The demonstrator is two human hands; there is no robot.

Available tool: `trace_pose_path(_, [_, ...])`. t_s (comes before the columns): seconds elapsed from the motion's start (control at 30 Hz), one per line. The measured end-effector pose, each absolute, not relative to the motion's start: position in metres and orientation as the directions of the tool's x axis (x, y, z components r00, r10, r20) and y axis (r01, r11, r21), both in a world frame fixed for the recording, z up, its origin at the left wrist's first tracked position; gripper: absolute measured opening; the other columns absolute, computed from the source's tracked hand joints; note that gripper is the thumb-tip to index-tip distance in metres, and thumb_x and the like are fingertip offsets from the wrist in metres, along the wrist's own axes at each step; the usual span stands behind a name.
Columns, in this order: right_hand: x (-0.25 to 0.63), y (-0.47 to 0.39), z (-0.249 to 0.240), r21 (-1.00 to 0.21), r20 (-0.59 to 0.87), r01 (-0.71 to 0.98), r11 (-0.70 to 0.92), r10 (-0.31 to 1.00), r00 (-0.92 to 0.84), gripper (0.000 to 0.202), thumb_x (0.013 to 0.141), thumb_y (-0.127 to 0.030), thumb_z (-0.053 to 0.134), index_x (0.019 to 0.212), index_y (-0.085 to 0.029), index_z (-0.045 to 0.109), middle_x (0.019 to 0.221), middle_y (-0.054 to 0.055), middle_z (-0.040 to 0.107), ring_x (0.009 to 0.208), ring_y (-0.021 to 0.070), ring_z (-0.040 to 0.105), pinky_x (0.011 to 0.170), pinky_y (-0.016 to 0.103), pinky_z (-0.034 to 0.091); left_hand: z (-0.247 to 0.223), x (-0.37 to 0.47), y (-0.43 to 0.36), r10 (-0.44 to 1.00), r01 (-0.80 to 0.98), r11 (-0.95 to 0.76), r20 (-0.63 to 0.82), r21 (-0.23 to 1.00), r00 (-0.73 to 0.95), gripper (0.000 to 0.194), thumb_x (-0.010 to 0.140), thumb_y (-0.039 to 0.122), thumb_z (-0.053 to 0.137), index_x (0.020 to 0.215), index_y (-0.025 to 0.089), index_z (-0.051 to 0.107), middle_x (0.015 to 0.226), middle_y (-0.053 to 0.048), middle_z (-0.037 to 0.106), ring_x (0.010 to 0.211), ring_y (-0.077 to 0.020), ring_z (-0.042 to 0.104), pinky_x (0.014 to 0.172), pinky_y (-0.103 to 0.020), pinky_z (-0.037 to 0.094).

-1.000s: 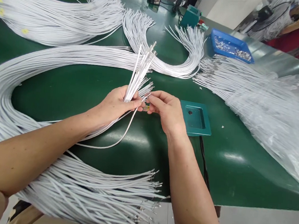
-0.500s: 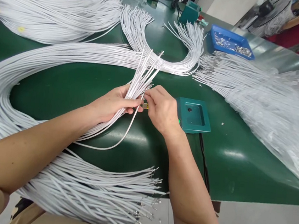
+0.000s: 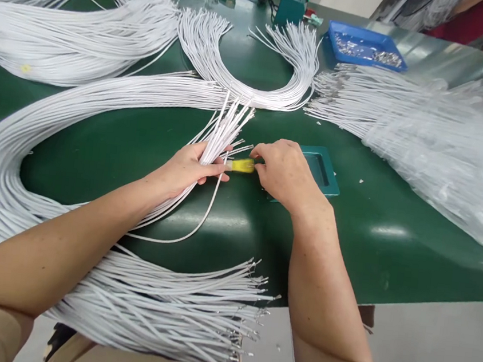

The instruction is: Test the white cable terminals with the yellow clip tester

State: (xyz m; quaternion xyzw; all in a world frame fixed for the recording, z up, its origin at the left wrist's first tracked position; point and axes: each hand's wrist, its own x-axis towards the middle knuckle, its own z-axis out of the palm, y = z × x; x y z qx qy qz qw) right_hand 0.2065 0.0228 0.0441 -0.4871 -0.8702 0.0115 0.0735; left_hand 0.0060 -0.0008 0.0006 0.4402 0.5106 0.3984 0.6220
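Note:
My left hand (image 3: pixel 186 169) is closed around a bundle of thin white wires (image 3: pixel 225 130), whose ends fan out above the fingers. One wire (image 3: pixel 208 215) hangs in a loose loop below that hand. Between the left fingertips and my right hand (image 3: pixel 289 171) is a short yellow piece (image 3: pixel 242 165), blurred, with a pale end at the left fingers. The right thumb and forefinger are curled together at its other end; their exact contact is hard to see. Beneath the right hand, a teal device with a recessed top (image 3: pixel 326 172) is partly covered.
Long white wire bundles lie at the left (image 3: pixel 65 47), back (image 3: pixel 271 98) and front edge (image 3: pixel 176 306). Plastic-wrapped wires (image 3: pixel 436 138) cover the right side. A blue tray (image 3: pixel 336 55) of small metal parts and another green device (image 3: pixel 291 6) stand at the back.
My right hand has moved right, away from the wire ends, and more of the yellow piece shows. The left hand keeps its hold on the wires. The view has shifted slightly.

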Motion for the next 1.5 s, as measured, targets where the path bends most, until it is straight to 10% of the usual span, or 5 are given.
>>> trace_pose_path(0.17, [0.210,0.005,0.070,-0.205,0.469,0.815,0.542,0.785,-0.404,0.027,0.089,-0.016,0.050,0.109,-0.015,0.069,0.105,0.009,0.072,0.101,0.0269,0.061,0.093,0.042,0.042,0.004,0.005,-0.001,0.967,-0.040,0.239,-0.234,0.970,0.099,0.045,0.067,0.021,0.081,0.110,0.018,0.066,0.078,-0.001,0.063,0.072,-0.0180,0.072,0.037,-0.015,0.030])
trace_pose_path(0.53, [0.197,0.020,0.033,-0.140,0.198,0.818,0.558,0.825,-0.529,0.016,0.083,-0.009,0.053,0.089,-0.015,0.066,0.086,0.010,0.071,0.085,0.0244,0.061,0.100,0.043,0.039,0.003,0.004,-0.004,0.970,0.028,0.214,-0.216,0.976,0.115,0.045,0.070,0.025,0.080,0.112,0.017,0.064,0.080,-0.002,0.065,0.076,-0.0202,0.073,0.040,-0.016,0.033])
trace_pose_path(1.0, [0.172,0.017,0.029,-0.667,0.302,0.601,0.441,0.897,-0.323,0.028,0.093,-0.020,0.046,0.079,-0.018,0.071,0.114,0.007,0.071,0.122,0.0230,0.058,0.102,0.039,0.042,0.010,0.007,-0.012,0.990,0.106,0.089,-0.100,0.990,0.104,0.042,0.074,0.022,0.075,0.116,0.018,0.066,0.088,-0.003,0.067,0.075,-0.0184,0.073,0.043,-0.016,0.039])
trace_pose_path(1.5, [0.173,0.019,0.028,-0.814,0.117,0.531,0.234,0.963,-0.245,0.011,0.073,-0.018,0.058,0.065,-0.018,0.064,0.087,0.001,0.072,0.087,0.0184,0.064,0.081,0.032,0.046,0.015,0.009,-0.014,0.999,0.246,0.022,-0.030,0.969,0.029,0.031,0.074,0.021,0.072,0.105,0.014,0.069,0.094,-0.005,0.072,0.074,-0.0192,0.074,0.050,-0.019,0.050])
